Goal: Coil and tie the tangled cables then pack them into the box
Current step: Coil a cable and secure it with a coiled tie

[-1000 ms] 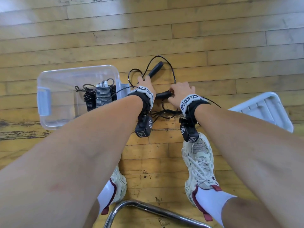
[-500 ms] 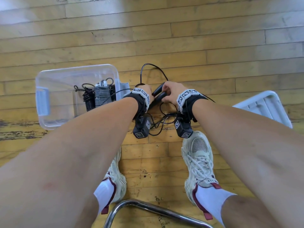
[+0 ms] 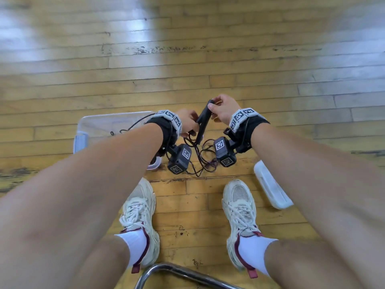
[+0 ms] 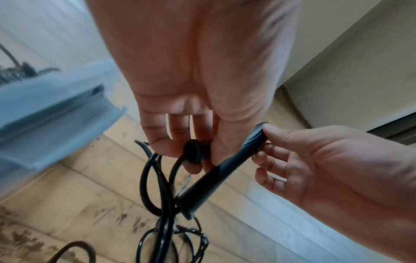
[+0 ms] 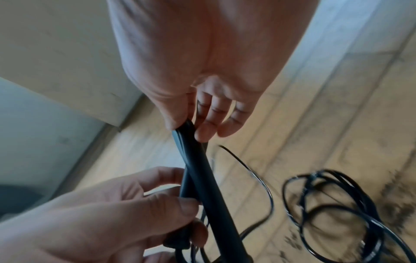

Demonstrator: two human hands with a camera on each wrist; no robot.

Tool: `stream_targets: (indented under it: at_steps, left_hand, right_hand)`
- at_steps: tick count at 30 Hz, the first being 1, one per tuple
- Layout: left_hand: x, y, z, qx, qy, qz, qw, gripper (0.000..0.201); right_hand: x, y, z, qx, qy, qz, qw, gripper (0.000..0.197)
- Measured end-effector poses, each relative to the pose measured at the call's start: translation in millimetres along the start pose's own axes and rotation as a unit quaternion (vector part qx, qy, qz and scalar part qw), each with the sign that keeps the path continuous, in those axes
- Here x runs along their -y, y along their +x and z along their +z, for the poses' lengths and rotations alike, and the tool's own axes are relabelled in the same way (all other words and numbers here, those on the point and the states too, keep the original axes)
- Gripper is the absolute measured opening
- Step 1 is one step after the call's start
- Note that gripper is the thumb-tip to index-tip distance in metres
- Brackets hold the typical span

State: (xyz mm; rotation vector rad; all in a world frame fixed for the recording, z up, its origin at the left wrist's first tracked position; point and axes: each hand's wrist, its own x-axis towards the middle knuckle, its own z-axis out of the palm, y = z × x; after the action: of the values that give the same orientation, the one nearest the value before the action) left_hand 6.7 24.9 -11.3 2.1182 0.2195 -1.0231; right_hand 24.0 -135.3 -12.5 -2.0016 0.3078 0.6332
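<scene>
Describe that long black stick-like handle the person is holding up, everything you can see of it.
The black handle is a slim, smooth rod, plastic or rubber by its look, held tilted above the wooden floor. The right hand pinches its upper end; the left hand, beside its middle, grips a second black handle. Thin black cord hangs in tangled loops below its lower end.

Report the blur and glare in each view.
Head view: far floor smeared, pale glare patches; hands sharper. Left wrist view: clear box and floorboards blurred, left hand soft. Right wrist view: cable loops streaked, the black handle in the right hand fairly crisp.
</scene>
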Motion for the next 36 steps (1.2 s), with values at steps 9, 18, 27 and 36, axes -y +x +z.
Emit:
stream_targets:
  at_steps: [9,18,27,36]
  left_hand:
    - [-64.5,-103.3,-55.8,-0.029,-0.071,0.087,0.993,0.040]
    - [-97.9,-194.7,-68.5,-0.126,-0.231,0.138,0.955,0.033]
    - [-94.8,-242.8,-54.8,-0.149,-0.386,0.143,0.899,0.033]
    - [-101.4,-249.9,-48.3,-0.178,-0.426,0.135,0.876,0.022]
  right_hand:
    - [114.3,-83.3,-50.3,-0.022,0.021,-0.110,0.993,0.013]
    - [185.0,-179.3,-61.4,0.011,0.061,-0.235,0.970,0.013]
    - [169.3,-218.9,-50.5,0.092,0.063,-0.165,0.980,0.043]
    - [175.9,-231.6,-46.3,0.096,-0.151,-0.187,0.966,0.023]
